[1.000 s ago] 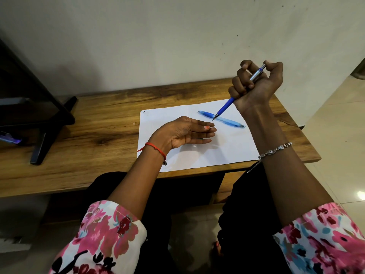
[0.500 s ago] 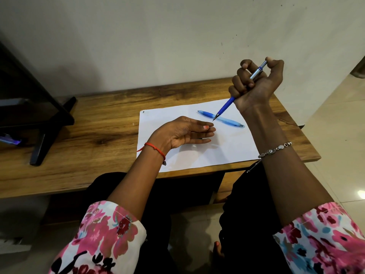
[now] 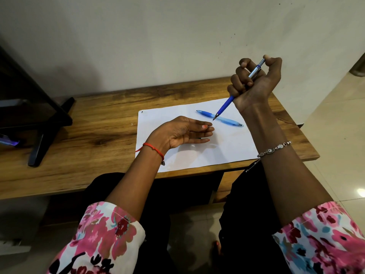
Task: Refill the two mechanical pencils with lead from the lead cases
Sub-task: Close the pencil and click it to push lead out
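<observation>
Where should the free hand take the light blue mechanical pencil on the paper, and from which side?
The light blue mechanical pencil lies flat and slanted on the paper, so take its barrel near the middle from above, fingers across its width. The open left hand rests nearest, on its near side.

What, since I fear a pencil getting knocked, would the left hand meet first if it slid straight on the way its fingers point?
Probably the light blue pencil lying on the paper: the left hand points right toward it, with bare paper between. Depth is hard to judge.
</observation>
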The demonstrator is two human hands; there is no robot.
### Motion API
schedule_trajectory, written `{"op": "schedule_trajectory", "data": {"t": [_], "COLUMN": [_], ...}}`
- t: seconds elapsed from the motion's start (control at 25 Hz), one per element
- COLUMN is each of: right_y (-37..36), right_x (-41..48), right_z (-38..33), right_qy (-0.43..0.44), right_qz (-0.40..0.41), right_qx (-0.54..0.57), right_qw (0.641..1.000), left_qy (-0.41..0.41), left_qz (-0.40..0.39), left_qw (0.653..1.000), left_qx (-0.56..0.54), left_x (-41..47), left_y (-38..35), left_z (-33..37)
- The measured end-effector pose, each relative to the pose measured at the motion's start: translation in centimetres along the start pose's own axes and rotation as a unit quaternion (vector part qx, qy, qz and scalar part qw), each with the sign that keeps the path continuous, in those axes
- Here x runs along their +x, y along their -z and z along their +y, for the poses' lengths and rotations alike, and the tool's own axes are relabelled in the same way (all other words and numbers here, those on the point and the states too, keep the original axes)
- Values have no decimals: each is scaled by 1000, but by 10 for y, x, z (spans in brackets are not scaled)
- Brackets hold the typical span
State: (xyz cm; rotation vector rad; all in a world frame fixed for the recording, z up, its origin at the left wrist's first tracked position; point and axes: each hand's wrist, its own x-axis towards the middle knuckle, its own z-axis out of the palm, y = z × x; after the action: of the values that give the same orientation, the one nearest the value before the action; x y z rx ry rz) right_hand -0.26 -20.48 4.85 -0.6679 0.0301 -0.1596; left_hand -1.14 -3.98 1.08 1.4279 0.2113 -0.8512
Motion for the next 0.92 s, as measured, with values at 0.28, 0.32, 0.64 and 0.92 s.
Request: {"op": "schedule_trajectory", "data": {"t": [0.28,0.32,0.64,0.92], "right_y": [0,0,-1,-1], "right_x": [-1,-1,-1,0], "right_z": [-1,-1,-1,-1], "right_qy": [-3,-5,-4,-3], "right_qz": [-6,-5,-7,-10], "right_qx": [1,2,-9,-2], "right_qw": [1000,1000,1000,1000], "left_qy": [0,0,0,2], "left_qz": [-3,-3,-4,-2], "left_qw": [1000,1000,1000,1000], "left_qx": [0,0,-3,-4], "left_x": [-1,-1,-1,0], "left_y": [-1,-1,-2,-3], "left_z": [-2,-2,0,2]}}
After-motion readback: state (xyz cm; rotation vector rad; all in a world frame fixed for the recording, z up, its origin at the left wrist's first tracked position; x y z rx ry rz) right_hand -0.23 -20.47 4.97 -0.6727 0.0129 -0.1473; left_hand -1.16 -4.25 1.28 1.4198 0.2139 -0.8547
